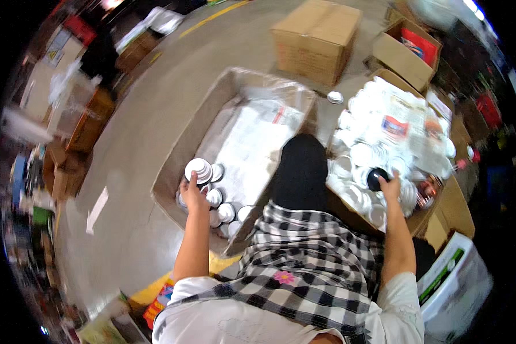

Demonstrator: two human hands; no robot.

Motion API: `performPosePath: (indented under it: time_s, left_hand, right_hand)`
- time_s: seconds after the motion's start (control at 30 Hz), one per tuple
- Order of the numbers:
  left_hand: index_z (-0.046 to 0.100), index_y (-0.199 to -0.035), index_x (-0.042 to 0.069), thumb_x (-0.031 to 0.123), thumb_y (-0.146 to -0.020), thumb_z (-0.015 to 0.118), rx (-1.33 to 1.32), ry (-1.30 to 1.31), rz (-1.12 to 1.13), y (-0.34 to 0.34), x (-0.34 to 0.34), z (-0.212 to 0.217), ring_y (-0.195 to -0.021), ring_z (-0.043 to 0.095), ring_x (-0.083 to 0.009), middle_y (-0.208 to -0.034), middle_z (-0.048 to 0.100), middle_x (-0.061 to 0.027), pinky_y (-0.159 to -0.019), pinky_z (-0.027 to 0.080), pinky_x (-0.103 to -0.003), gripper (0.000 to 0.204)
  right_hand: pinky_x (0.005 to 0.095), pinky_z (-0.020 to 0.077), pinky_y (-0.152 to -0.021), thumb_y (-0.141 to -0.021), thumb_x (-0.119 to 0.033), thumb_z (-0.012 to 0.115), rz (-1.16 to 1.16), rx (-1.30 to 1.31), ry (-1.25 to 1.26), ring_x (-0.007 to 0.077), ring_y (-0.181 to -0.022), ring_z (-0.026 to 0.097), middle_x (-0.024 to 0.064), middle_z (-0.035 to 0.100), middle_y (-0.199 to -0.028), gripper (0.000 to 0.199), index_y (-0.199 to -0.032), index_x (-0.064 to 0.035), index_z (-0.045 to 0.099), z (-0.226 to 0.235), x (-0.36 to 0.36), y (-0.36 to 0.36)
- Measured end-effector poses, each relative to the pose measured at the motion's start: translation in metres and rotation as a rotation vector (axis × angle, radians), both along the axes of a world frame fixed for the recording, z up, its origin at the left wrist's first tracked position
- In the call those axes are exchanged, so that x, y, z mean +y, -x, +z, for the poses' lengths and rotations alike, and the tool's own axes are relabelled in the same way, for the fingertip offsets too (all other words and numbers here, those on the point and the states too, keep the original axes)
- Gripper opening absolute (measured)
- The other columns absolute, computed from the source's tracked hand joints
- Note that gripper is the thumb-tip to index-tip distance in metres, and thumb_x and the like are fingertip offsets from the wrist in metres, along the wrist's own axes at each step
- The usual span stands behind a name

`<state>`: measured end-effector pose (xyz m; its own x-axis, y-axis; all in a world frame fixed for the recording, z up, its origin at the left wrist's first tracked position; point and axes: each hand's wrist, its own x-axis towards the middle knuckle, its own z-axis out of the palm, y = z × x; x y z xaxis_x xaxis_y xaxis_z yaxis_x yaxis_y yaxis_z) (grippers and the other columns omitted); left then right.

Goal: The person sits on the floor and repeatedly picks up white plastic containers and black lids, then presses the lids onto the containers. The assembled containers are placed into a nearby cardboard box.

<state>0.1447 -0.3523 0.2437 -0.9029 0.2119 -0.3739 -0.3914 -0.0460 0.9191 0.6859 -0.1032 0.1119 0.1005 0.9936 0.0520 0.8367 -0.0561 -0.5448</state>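
In the long carton (180,135) on the left, my left hand (195,194) has its fingers closed on a white, round, stepped piece (197,169). Several similar white round pieces (226,212) lie bunched around it at the carton's near end. On the right, my right hand (391,188) grips a black round piece (376,178), at the near part of a carton heaped with white round pieces (362,153). What exactly these pieces are cannot be made out.
A lone white piece (335,97) sits on the floor beyond the cartons. Farther back are a closed brown box (315,43) and an open box (404,57) with something red inside. Printed plastic wrap (404,123) lies over the right heap. My black-clad knee (304,169) is between the cartons.
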Motion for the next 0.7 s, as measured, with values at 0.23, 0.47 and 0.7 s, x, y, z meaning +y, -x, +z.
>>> performPosePath:
  time_s: [0.23,0.47,0.7]
  left_hand:
    - [0.051,-0.106,0.008,0.018,-0.071,0.073,-0.236,0.251,0.139,0.075,-0.050,-0.168,-0.062,0.050,-0.0144,-0.084,0.056,-0.0031,-0.043,0.033,-0.025,0.042]
    - [0.058,-0.103,-0.004,0.020,-0.074,0.070,0.042,0.546,-0.294,0.071,-0.016,-0.242,-0.060,0.051,-0.0128,-0.077,0.061,-0.0050,-0.050,0.041,-0.029,0.040]
    - [0.057,-0.105,0.000,0.017,-0.073,0.060,0.412,1.086,-0.634,0.055,0.016,-0.197,-0.094,0.057,-0.0330,-0.102,0.058,-0.0194,-0.079,0.046,-0.039,0.036]
  right_hand:
    - [0.0280,0.0414,-0.061,-0.069,-0.024,0.075,0.049,0.361,0.003,0.0131,-0.064,0.047,0.0022,0.052,-0.074,0.044,-0.102,-0.0028,0.054,-0.002,-0.009,-0.024]
    - [0.0231,0.0384,-0.054,-0.074,-0.016,0.072,-0.096,0.723,0.180,0.0092,-0.065,0.049,0.0022,0.056,-0.077,0.040,-0.106,-0.0048,0.051,0.081,-0.061,0.008]
    - [0.0244,0.0443,-0.064,-0.077,-0.005,0.067,-0.107,0.782,0.075,0.0110,-0.074,0.055,0.0051,0.059,-0.086,0.037,-0.109,-0.0025,0.050,0.094,-0.120,-0.028]
